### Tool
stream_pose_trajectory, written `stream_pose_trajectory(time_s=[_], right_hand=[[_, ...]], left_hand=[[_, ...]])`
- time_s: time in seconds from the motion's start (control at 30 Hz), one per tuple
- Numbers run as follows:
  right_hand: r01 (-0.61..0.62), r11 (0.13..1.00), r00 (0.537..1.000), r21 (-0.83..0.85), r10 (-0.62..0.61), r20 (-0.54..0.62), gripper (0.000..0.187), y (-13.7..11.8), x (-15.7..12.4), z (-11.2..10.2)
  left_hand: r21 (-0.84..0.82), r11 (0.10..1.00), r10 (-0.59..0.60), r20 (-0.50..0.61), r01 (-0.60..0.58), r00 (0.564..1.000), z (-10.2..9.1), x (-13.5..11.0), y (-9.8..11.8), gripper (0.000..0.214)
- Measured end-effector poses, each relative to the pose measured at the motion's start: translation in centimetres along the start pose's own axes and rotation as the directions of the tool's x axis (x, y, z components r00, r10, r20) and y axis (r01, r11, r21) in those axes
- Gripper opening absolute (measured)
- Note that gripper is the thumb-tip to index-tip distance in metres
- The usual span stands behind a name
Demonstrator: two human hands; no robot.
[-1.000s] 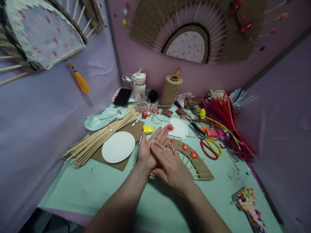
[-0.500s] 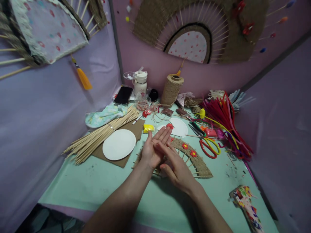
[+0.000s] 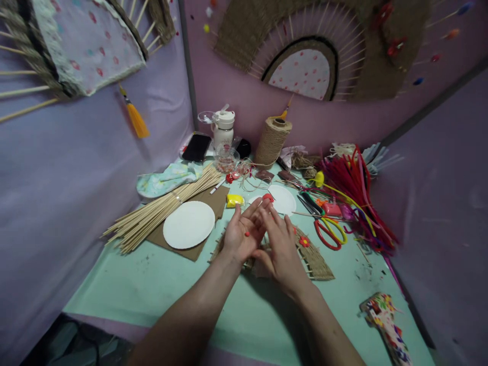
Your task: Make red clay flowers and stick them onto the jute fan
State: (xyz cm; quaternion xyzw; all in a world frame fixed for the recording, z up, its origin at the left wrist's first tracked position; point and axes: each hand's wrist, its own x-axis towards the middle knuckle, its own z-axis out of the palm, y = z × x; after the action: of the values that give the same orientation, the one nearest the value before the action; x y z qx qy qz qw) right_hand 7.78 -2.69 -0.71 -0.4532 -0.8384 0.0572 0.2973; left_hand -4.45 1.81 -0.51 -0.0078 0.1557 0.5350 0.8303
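My left hand [image 3: 243, 233] is held palm up above the table with its fingers stretched out. A tiny red ball of clay [image 3: 247, 234] rests on that palm. My right hand [image 3: 280, 246] hovers beside it, fingers spread and slightly curled, not covering the palm. Under both hands lies a small fan woven of twine on sticks [image 3: 315, 258], with a red clay flower [image 3: 304, 241] on it. A lump of red clay [image 3: 267, 196] sits just past my left fingertips, beside a yellow clay block [image 3: 234, 200].
On the green table [image 3: 160, 290] lie a bundle of bamboo skewers [image 3: 160, 211], a white disc [image 3: 189, 224] on brown card, another white disc [image 3: 284, 199], red-and-yellow scissors [image 3: 328, 231], pipe cleaners [image 3: 353, 188], a twine spool [image 3: 271, 141], a phone [image 3: 196, 147] and a patterned piece [image 3: 385, 317].
My palms were pressed together and rubbing. The right hand has slid off toward me, uncovering a small red clay ball on the left palm.
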Motion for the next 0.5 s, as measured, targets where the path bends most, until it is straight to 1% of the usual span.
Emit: stream_pose_trajectory(time_s=[0.1,0.17,0.23,0.33,0.43,0.5], right_hand=[[0.101,0.993,0.979,-0.069,-0.086,0.187,0.083,-0.6,-0.2,0.3],[0.162,0.984,0.958,-0.076,-0.138,0.251,0.091,-0.9,-0.8,0.2],[0.181,0.979,0.950,-0.092,-0.150,0.275,0.096,-0.9,-1.4,-0.1],[0.142,0.981,0.958,-0.133,-0.103,0.268,0.099,-0.8,-1.7,-0.4],[0.112,0.986,0.963,-0.125,-0.076,0.260,0.105,-1.5,-1.4,-0.1],[0.133,0.988,0.955,-0.083,-0.105,0.276,0.110,-2.3,-1.5,0.1]], left_hand=[[-0.016,1.000,-0.014,0.029,0.014,0.999,0.1,-0.2,0.1,0.065],[-0.035,0.999,-0.007,0.063,0.009,0.998,-0.1,-0.2,0.2,0.070],[-0.056,0.998,0.021,0.079,-0.017,0.997,-0.4,-0.2,0.4,0.071],[-0.065,0.997,0.049,0.057,-0.045,0.997,-0.7,0.0,0.3,0.070],[-0.044,0.999,0.019,0.023,-0.018,1.000,-0.6,0.1,0.0,0.069],[-0.041,0.999,0.008,-0.001,-0.009,1.000,-0.6,0.1,0.0,0.069]])
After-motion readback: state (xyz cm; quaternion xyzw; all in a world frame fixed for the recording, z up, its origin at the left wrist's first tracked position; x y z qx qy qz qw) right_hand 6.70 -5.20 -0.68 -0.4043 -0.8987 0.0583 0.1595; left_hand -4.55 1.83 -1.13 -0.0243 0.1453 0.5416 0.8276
